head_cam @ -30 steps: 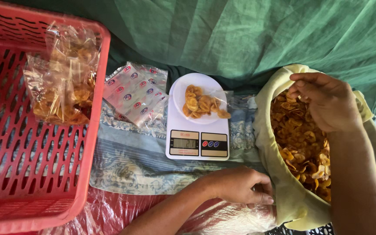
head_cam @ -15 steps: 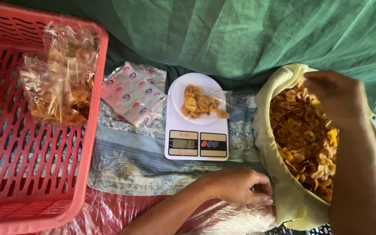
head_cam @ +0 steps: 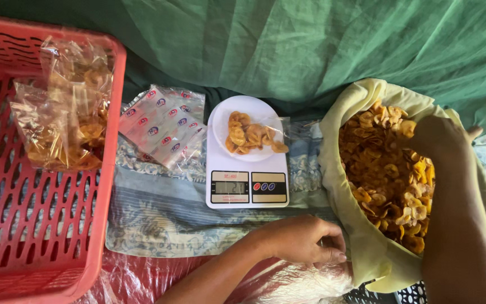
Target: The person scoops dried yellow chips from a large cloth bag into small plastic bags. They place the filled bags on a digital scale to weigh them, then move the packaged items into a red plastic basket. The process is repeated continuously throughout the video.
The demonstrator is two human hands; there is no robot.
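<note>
Since a second ago the right hand [head_cam: 440,141] has sunk among the chips [head_cam: 386,174] in the yellow sack [head_cam: 361,247]; its grip cannot be told. Left hand [head_cam: 302,239] pinches the sack's near edge, below the scale [head_cam: 247,180]

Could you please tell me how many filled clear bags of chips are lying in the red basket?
2, as far as I can tell: both bags of chips overlap at the back of the red basket, so another could be hidden beneath.

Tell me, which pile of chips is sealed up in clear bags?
The chips in the red basket: those clear bags of chips are packed. The chips on the scale lie loose, and the big yellow sack is open.
</note>
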